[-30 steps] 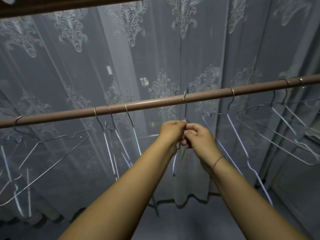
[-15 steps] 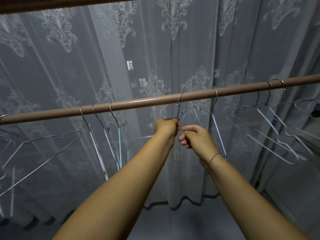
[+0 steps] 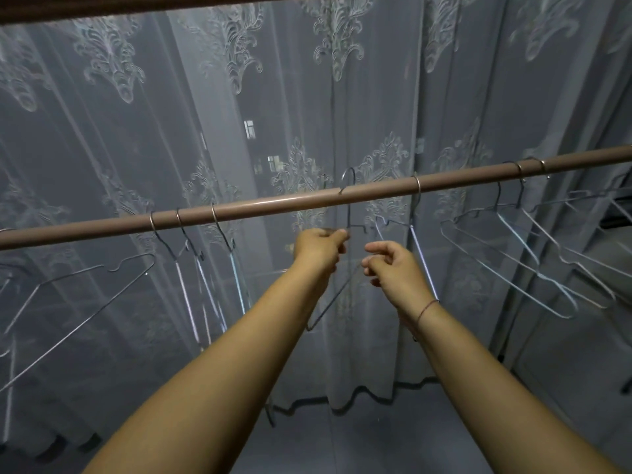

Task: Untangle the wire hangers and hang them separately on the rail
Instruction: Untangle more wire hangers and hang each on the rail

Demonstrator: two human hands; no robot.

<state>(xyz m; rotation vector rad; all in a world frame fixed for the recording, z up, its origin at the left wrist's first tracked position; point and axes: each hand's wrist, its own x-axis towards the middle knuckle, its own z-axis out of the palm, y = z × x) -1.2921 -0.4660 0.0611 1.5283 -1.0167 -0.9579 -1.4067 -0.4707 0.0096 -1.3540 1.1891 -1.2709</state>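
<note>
A brown rail point(image 3: 273, 205) runs across the view, rising to the right. Just below its middle, my left hand point(image 3: 319, 246) pinches the shoulder of a thin wire hanger point(image 3: 347, 213) whose hook rises above the rail's top. My right hand point(image 3: 393, 265) hovers a little to the right, fingers loosely curled and holding nothing, apart from the hanger. Three hangers point(image 3: 191, 248) hang close together left of my hands. One hanger point(image 3: 415, 230) hangs just right of them, and several more point(image 3: 519, 234) hang further right.
A sheer patterned curtain point(image 3: 239, 97) hangs right behind the rail. A large wire hanger point(image 3: 85, 299) juts out at the far left. A dark beam point(image 3: 102, 5) crosses the top edge. The floor point(image 3: 342, 446) shows below.
My right hand has let go of the hanger and drawn back to the right. My left hand has lifted the hanger so its hook stands higher over the rail.
</note>
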